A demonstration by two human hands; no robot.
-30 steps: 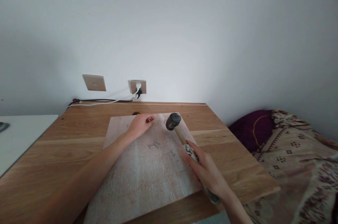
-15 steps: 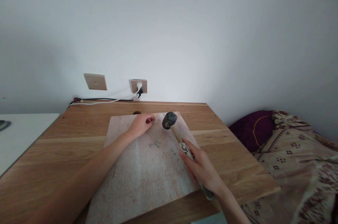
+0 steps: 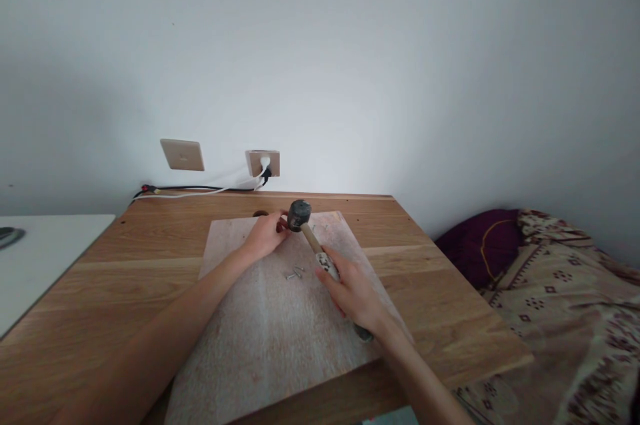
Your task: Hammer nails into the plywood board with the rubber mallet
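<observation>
The right hand is wrapping its fingers fully around the lower part of a hammer, gripping the wooden handle firmly, with the butt end of the handle sticking out behind the wrist. The handle is slanting up and away to the left, and the dark hammer head is hanging just above the far edge of a pale plywood board, right beside the fingertips of the other hand.

The left hand is resting on the far part of the board with its fingers curled in and their tips drawn together next to the hammer head. Whether they are pinching anything is too small to tell. The left forearm is stretching across the board from the near left corner.

A few loose nails are lying on the board between the two hands, nearer to the right one. The board is lying flat on a wooden table, reaching its near edge.

Behind the table, a switch plate and a wall socket with a white plug are sitting on the white wall, and cables are trailing along the table's back edge. A white surface is standing to the left, and a bed with a patterned blanket and a purple pillow is lying to the right.
</observation>
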